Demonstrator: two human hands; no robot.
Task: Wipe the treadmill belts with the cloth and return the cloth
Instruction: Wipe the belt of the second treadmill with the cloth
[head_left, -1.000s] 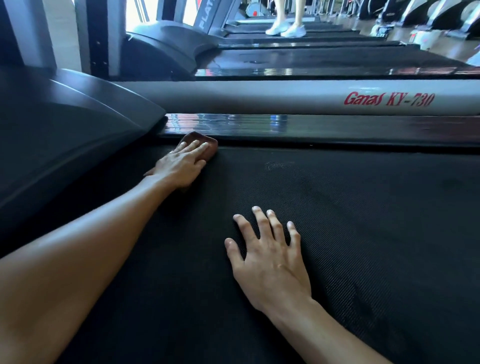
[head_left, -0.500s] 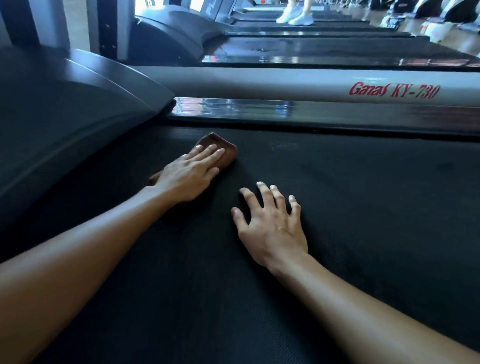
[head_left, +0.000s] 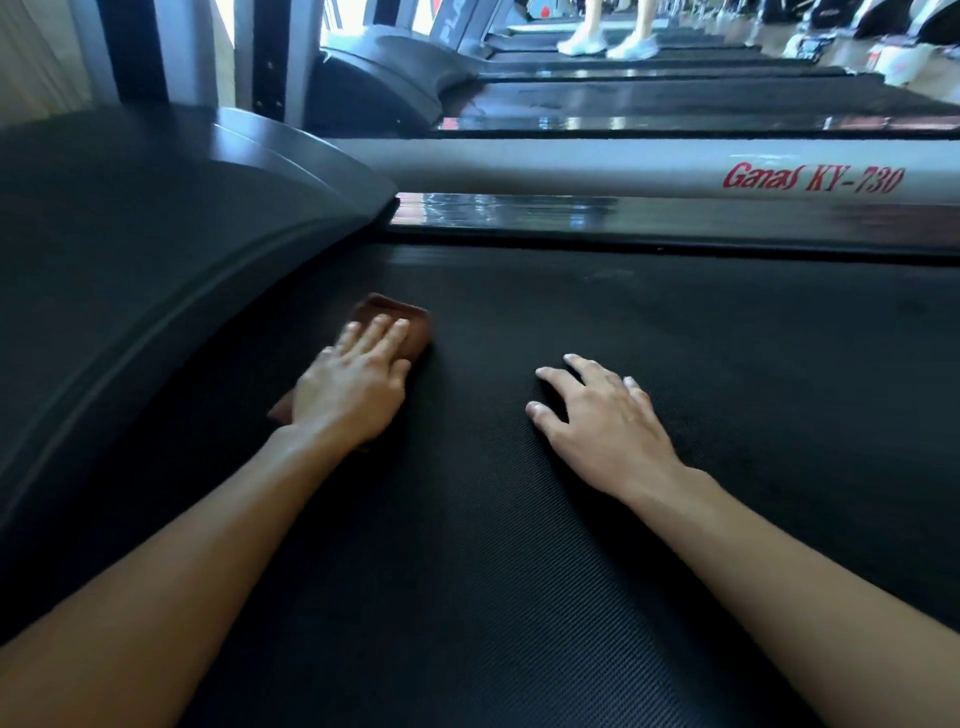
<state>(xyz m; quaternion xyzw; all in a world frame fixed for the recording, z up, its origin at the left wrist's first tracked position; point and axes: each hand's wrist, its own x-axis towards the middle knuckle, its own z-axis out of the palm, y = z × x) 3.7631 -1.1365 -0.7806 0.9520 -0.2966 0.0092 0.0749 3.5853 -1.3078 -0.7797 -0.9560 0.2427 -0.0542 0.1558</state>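
Here, left hand (head_left: 353, 395) flat on cloth (head_left: 410, 325) by hood (head_left: 156, 249), right hand (head_left: 597, 421) splayed on belt (head_left: 727, 364)

belt (head_left: 571, 519): matt black, ribbed rubber | cloth (head_left: 400, 322): brown, soft fabric | side rail (head_left: 571, 166): smooth grey, glossy

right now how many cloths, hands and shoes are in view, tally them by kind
brown cloth: 1
hands: 2, left hand pressing on the cloth, right hand on the belt
white shoes: 2, far back
total: 5
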